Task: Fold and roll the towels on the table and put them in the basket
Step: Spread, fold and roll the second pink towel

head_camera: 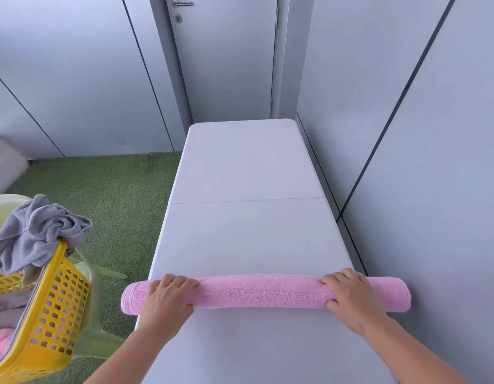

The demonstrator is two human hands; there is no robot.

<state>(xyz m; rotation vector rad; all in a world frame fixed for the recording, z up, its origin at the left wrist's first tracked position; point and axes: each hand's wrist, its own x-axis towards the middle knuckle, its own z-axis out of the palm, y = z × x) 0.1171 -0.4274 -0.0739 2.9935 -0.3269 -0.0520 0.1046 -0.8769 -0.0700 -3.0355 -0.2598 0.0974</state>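
Both hands curl over the pink towel roll point(265, 291) lying across the lower middle of the frame: left hand point(168, 296) near one end, right hand point(351, 297) near the other. Its overhanging left end could loosen when lifted toward the yellow basket point(54, 309) at lower left. The white table point(246, 167) stands between grey panel walls point(74, 79) over green turf point(113, 195).

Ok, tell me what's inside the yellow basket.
A crumpled grey towel hangs over the rim of the yellow basket; below it show grey cloth and pink cloth. The bottom is covered, and the frame cuts part off.
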